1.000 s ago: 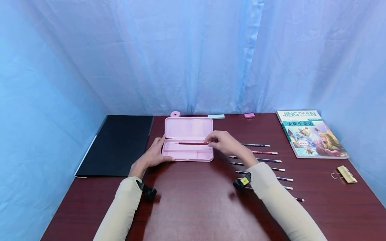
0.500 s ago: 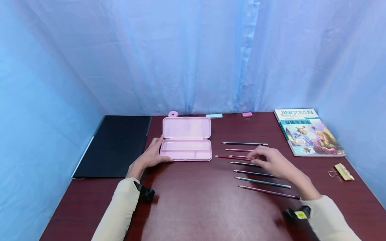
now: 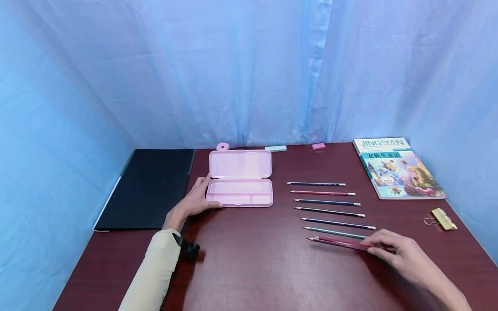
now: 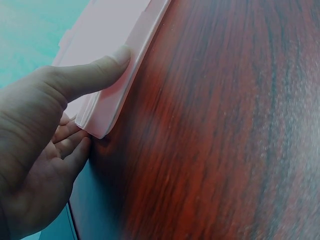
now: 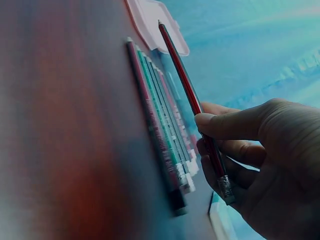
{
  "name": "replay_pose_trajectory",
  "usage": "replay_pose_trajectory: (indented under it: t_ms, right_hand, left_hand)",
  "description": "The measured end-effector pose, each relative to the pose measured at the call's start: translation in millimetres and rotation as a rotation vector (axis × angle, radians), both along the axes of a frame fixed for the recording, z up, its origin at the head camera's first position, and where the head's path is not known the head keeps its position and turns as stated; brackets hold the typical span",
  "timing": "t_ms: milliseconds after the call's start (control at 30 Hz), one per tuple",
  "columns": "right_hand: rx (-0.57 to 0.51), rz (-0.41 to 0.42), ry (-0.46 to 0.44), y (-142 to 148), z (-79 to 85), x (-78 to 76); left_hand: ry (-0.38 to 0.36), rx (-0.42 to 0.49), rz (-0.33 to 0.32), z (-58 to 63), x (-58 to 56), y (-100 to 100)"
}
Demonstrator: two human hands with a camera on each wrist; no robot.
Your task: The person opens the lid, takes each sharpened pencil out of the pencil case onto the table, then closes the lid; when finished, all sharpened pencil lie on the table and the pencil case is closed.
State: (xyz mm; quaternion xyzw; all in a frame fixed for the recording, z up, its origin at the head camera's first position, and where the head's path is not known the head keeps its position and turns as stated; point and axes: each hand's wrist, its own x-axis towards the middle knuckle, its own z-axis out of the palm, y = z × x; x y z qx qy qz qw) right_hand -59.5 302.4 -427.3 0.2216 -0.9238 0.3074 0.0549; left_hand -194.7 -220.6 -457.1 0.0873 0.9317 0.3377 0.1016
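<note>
A pink pencil case lies on the table with its lid up, and its compartments hold nothing. My left hand holds the case's left end, thumb over the front edge and fingers at the corner. In my right hand is a red pencil with dark stripes, pinched near its eraser end by thumb and fingers. It overlaps the nearest dark-red pencil of the row in the head view. Several other pencils lie roughly parallel on the table, among them a green pencil and a red pencil.
On the left lies a black folder. Along the back are a pink ring-shaped item, a pale blue block and a pink eraser. A book and a gold binder clip lie on the right.
My right hand has carried the red pencil out of the case's upper compartment, rightward and toward me, to the near end of the pencil row. The left hand has stayed on the case.
</note>
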Motion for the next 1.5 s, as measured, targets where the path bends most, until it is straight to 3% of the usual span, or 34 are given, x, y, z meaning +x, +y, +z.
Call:
replay_pose_trajectory:
  t_ms: [233, 500, 867, 1033, 1267, 1500]
  right_hand:
    - [-0.015, -0.025, 0.041, -3.3, -16.8, 19.5]
    - [0.026, -0.024, 0.095, -7.3, -30.3, 23.8]
    - [0.043, -0.038, 0.128, -11.5, -31.5, 23.4]
    - [0.079, -0.035, 0.152, -12.2, -23.4, 21.2]
    - [0.041, 0.008, 0.239, -19.6, 12.4, -10.1]
    - [0.077, 0.083, 0.128, -61.4, 24.5, -65.7]
  left_hand:
    - [0.011, 0.008, -0.005, 1.7, -0.5, 0.9]
    - [0.004, -0.008, -0.004, 2.6, 0.7, 0.8]
    - [0.001, -0.02, -0.001, 5.0, 2.2, 2.3]
    - [-0.014, -0.018, 0.007, 5.1, 2.5, 3.3]
    - [-0.011, -0.021, 0.013, 3.0, 2.8, 1.6]
    - [-0.015, -0.007, 0.006, 2.5, 0.9, 0.5]
